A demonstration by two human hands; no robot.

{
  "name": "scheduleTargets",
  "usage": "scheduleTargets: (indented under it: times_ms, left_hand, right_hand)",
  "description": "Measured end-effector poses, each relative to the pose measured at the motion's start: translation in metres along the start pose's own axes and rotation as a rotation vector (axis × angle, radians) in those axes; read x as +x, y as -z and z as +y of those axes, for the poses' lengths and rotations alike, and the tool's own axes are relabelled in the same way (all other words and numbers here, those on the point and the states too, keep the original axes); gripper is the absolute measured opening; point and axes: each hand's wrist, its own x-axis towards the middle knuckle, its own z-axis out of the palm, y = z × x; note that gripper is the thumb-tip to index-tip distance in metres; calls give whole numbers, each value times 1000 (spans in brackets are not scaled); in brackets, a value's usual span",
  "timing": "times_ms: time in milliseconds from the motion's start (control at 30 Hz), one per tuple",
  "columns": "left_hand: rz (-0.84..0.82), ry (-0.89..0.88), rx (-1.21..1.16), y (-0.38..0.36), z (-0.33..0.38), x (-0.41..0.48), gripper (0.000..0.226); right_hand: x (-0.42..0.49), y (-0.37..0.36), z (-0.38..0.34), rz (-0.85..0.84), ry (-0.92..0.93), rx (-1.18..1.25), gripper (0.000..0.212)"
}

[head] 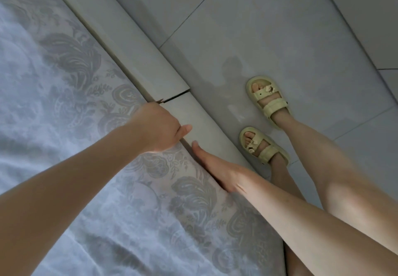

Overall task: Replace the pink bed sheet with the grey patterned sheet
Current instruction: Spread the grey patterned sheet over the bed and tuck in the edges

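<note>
Left forearm up close, left hand [157, 127] curled over the edge of the grey patterned sheet [75, 124], fingers hidden in the gap, so grip unclear. Right hand [217, 170] lies flat, pressing that edge down. The sheet's already spread over the bed, so I'd say she's tucking it in. Next: work along the bed rail [137, 45]. Sandals [265, 99] on tile. No writing anywhere.

We log: left hand [157, 129] and right hand [217, 170] bare, forearms and lower legs likewise. Feet in pale yellow thick-soled sandals [267, 101], open-toed, two wide straps each; front straps carry small charm ornaments.
</note>
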Motion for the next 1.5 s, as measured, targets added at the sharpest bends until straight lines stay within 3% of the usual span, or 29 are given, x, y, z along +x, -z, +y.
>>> scheduleTargets:
  times_ms: [133,300,400,500,600,800,933,1033,1133,1233,1367,1500]
  left_hand:
    - [-75,40,47,0,8,13,63]
    - [-148,76,-20,3,17,20,60]
    - [-21,59,-160,0,26,10,60]
    - [145,2,-244,-7,41,-5,55]
    - [272,-54,-255,-14,64,-21,65]
    - [364,-123,-287,-42,125,-30,73]
    - [348,-153,-263,-49,164,-32,78]
    - [309,-125,-193,-49,184,-26,73]
    - [272,-76,-171,-47,193,-21,54]
    - [352,-32,-86,-56,194,-19,61]
    - [187,12,53,-48,198,-13,61]
    - [-27,97,37,-37,208,-15,47]
  right_hand:
    - [-33,29,43,165,-180,-7,86]
    - [-32,18,60,263,-196,-38,82]
    - [-24,17,63,266,-186,-30,92]
    - [-45,26,76,272,-123,77,87]
    - [-75,39,109,341,-16,174,83]
    - [-96,41,130,349,98,123,66]
    - [-99,40,130,323,73,-40,53]
    - [-99,43,132,282,47,-104,59]
    - [-102,55,146,245,58,-109,58]
    - [-110,65,167,257,111,-67,48]
    - [-117,64,188,216,126,24,46]
    - [-96,46,192,55,106,-11,63]
